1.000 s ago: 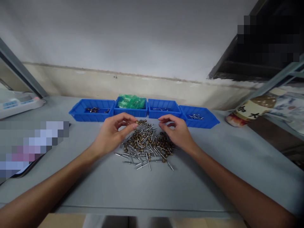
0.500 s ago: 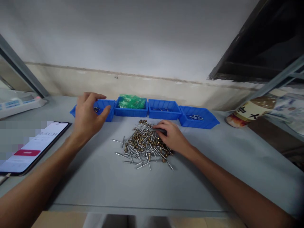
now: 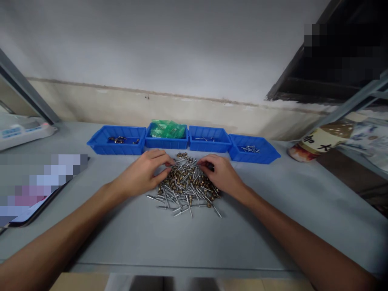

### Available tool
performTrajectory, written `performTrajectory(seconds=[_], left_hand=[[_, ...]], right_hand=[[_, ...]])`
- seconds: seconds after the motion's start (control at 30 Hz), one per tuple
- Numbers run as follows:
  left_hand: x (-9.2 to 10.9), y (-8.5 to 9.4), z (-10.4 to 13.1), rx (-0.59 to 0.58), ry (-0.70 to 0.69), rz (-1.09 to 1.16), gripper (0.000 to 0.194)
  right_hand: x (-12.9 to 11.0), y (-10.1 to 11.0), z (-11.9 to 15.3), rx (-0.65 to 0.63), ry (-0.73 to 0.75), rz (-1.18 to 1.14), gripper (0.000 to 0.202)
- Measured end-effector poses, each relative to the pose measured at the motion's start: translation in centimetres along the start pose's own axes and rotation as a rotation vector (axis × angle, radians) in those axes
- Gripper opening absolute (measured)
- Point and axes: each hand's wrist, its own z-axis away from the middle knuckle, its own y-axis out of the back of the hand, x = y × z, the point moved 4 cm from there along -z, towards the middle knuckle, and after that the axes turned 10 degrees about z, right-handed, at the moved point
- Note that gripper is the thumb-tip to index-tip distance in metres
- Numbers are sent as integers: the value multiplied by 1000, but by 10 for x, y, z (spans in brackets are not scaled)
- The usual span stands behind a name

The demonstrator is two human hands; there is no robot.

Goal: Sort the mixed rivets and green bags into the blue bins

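Note:
A heap of silver pop rivets mixed with brass-coloured screws [image 3: 184,186] lies on the grey table. At the heap's left edge is my left hand [image 3: 148,171], its thumb and index finger apart and nothing visible between them. My right hand [image 3: 220,173] reaches into the upper right of the heap with fingers curled and tips drawn together. What those fingertips hold is too small to make out. Behind the heap stands a left blue bin [image 3: 118,149] with a few brass pieces. Two blue bins on the right [image 3: 209,146] and far right [image 3: 254,157] hold silver rivets.
Green plastic packets [image 3: 168,130] fill another blue bin [image 3: 166,143] in the row. A phone [image 3: 45,198] lies at the left, below a white power strip [image 3: 27,133]. On the right are a labelled drink cup [image 3: 321,139] and a plastic bag [image 3: 370,137]. A wall rises behind.
My left hand has moved from over the left bin, right and down to the heap, uncovering the brass pieces in that bin. My right hand stays at almost the same spot.

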Motion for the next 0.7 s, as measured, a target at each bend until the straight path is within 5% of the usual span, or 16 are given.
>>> performTrajectory(seconds=[0.23,0.43,0.7], left_hand=[[2,1,-1,-48,18,16,17],[-2,7,0,-93,40,-8,19],[-6,7,2,-169,69,-11,19]], right_hand=[[-6,5,1,30,-35,-183,23],[-10,3,3,-72,-177,-666,12],[-15,-3,8,-195,-215,-885,6]])
